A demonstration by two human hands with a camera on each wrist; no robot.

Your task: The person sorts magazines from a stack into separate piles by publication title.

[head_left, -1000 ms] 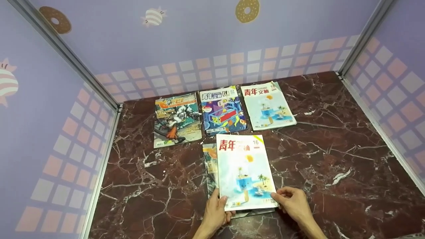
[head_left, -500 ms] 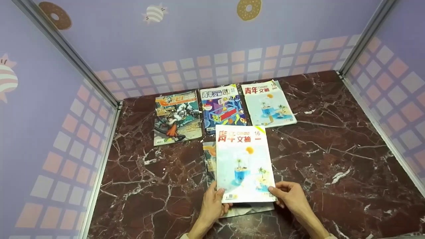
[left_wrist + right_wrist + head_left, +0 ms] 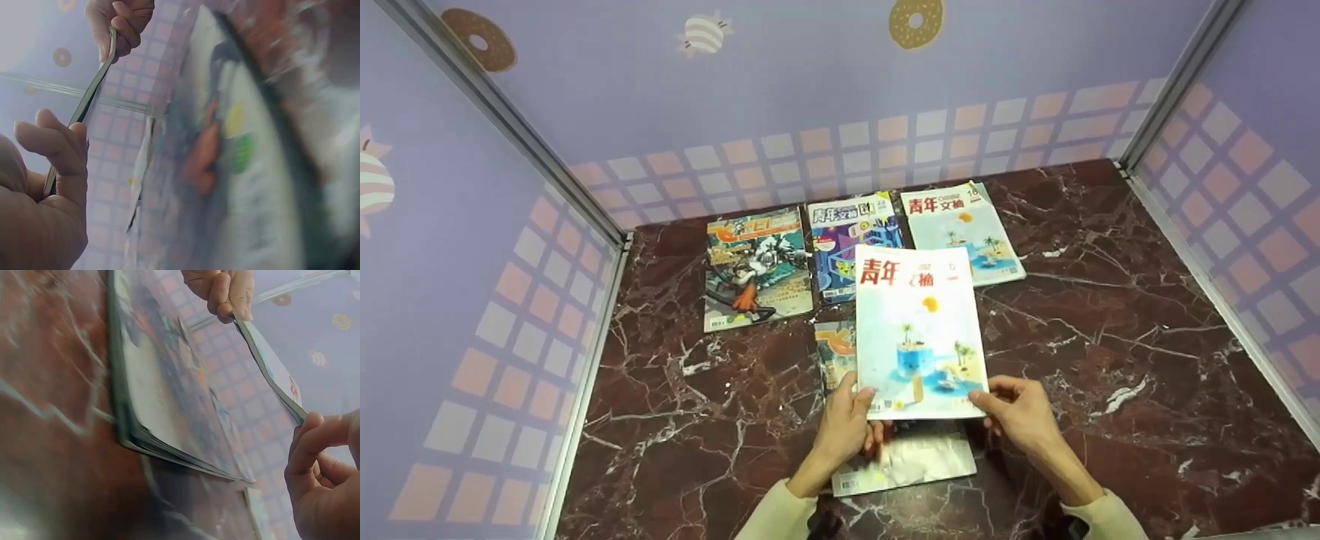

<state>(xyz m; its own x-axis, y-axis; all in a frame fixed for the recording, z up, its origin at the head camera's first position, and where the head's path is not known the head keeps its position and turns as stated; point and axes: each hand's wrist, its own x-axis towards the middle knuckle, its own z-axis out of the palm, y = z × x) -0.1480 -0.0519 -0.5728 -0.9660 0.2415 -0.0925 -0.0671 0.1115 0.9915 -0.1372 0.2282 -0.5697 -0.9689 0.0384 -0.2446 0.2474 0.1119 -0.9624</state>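
Note:
A white magazine [image 3: 919,337] with red title characters and a beach picture is held up off the table between both hands. My left hand [image 3: 844,420] pinches its lower left corner, thumb on the cover and fingers beneath. At the lower right corner my right hand [image 3: 1020,412] pinches it the same way. Both wrist views show the magazine edge-on, lifted above another magazine [image 3: 152,382]. That lower one, a comic-style magazine [image 3: 915,461], lies flat on the table, mostly covered by the held one in the head view.
Along the back lie a comic magazine [image 3: 757,270] at left, a purple-blue magazine [image 3: 829,262] in the middle and another white beach-cover magazine [image 3: 997,232] at right. The held magazine overlaps two of them in view. Patterned panels [image 3: 810,90] enclose the dark marble table [image 3: 1110,337].
Both hands have raised the white magazine and moved it away from the body, toward the back row. More of the comic magazine underneath now shows at its near end.

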